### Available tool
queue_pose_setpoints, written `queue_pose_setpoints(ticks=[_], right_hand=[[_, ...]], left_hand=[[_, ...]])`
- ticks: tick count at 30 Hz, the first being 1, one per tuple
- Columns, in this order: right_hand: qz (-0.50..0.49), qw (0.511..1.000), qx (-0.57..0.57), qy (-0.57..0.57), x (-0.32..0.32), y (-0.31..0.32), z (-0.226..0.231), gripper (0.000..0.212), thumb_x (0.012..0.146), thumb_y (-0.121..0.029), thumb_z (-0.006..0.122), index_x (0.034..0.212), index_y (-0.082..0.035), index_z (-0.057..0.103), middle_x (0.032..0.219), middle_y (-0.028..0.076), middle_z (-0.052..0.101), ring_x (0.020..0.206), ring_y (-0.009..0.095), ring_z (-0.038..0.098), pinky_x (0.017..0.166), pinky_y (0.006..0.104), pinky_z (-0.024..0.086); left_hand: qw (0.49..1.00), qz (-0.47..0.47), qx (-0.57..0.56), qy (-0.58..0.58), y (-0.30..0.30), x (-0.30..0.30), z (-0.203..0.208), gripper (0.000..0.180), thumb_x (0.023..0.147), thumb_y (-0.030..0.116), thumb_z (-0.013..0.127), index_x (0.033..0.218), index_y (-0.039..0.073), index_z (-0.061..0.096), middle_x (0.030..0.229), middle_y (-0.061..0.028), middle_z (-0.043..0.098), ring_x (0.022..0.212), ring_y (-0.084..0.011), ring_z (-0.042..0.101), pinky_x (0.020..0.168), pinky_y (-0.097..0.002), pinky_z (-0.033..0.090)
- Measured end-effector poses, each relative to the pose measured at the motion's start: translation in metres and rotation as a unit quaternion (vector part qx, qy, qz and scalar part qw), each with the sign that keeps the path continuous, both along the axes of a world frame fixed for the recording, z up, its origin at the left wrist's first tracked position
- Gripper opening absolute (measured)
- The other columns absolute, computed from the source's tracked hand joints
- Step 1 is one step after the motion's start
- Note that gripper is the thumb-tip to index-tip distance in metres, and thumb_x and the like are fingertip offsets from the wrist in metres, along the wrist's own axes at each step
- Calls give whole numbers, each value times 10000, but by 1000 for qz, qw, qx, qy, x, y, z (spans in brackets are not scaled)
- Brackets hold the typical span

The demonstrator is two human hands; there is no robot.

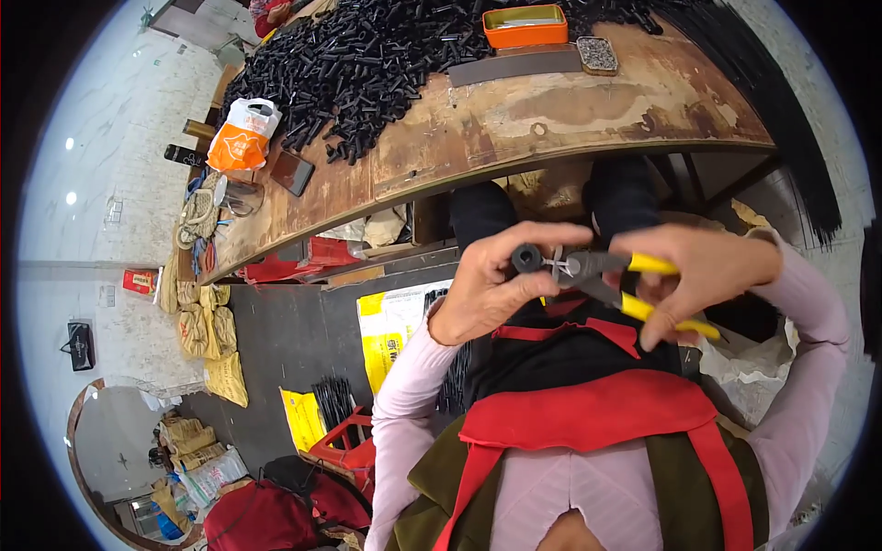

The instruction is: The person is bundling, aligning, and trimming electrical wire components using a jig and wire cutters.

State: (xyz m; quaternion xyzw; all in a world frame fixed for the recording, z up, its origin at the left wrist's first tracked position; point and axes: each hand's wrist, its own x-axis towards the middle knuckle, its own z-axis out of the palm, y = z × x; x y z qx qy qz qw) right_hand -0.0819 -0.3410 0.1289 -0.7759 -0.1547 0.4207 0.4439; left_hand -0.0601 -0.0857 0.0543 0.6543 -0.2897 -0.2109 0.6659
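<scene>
Fingers [542, 233] of L hand [480, 298] are curled round a short black tubular part [526, 258], round end toward the cam, thumb [525, 288] below; prob. held so to steady it & leave that end free. R hand [721, 271], motion-blurred, grasps pliers [602, 264] by their yellow handles [650, 264], spread apart w/ fingers partly between, prob. for quick squeeze/release. Plier tips [556, 264] sit right by the part's end; too small to tell if they pinch anything. Both hands are above the lap, off the bench, prob. for a closer view.

Surface, L to R: worn, stained wooden bench [588, 121] w/ clear jar [237, 197], orange/white plastic bag [241, 147], flat dark phone-like item [292, 173], big heap of black parts [358, 69], grey strip [519, 69], orange tray [528, 38], small box [601, 72] of tiny silvery bits [597, 53], long black rods [763, 92] overhanging R end. Box is apart from heap, prob. to avoid mixing.

Room, L to R: pale marbled wall [138, 211], yellow sacks [223, 376], dark red bag [253, 519], yellow/white packaging [372, 344] on dark floor [276, 349].
</scene>
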Motion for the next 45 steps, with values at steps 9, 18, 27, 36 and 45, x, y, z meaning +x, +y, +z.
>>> queue_pose_setpoints(ticks=[9, 18, 27, 36, 45], right_hand=[[64, 785, -121, -604, 7, -7, -24, 445, 769, -64, 717, 1157, 18, 515, 898, 146, 597, 744, 292, 638, 652, 348, 514], [-53, 919, -29, -389, 4, -3, -25, 318, 835, -97, 684, 1069, 12, 497, 658, 73, 561, 609, 178, 609, 588, 327, 482], [-13, 880, 182, 438, 29, -8, -44, 364, 810, -75, 665, 1100, 31, 472, 539, 77, 559, 385, 150, 522, 395, 281, 429], [-32, 945, 38, -322, 23, -9, -72, 297, 920, -201, 615, 1098, 32, 563, 891, 219, 633, 814, 384, 627, 714, 418, 482], [-16, 977, -21, -212, 25, -8, -40, 312, 957, -237, 570, 1111, 34, 573, 888, 192, 662, 840, 347, 649, 744, 387, 478]], left_hand=[[991, 87, -62, 76, -11, 15, -2, 605, 849, 443, 730, 1233, -8, 608, 950, 10, 589, 836, -60, 519, 707, -191, 399], [993, 16, -80, 79, -9, 21, -7, 474, 911, 286, 694, 1280, 9, 587, 1095, -18, 637, 948, -63, 549, 831, -209, 441], [994, -6, -46, 103, -8, 28, -9, 672, 828, 478, 737, 1264, -12, 590, 851, 17, 564, 729, -57, 467, 639, -204, 353], [997, 51, -53, 28, -14, 28, -16, 586, 948, 443, 594, 1280, -31, 503, 807, 8, 496, 708, -77, 425, 634, -220, 339], [998, 59, -7, -21, -11, 33, -28, 414, 975, 367, 577, 1116, -19, 527, 802, -27, 514, 691, -80, 438, 610, -227, 347]])
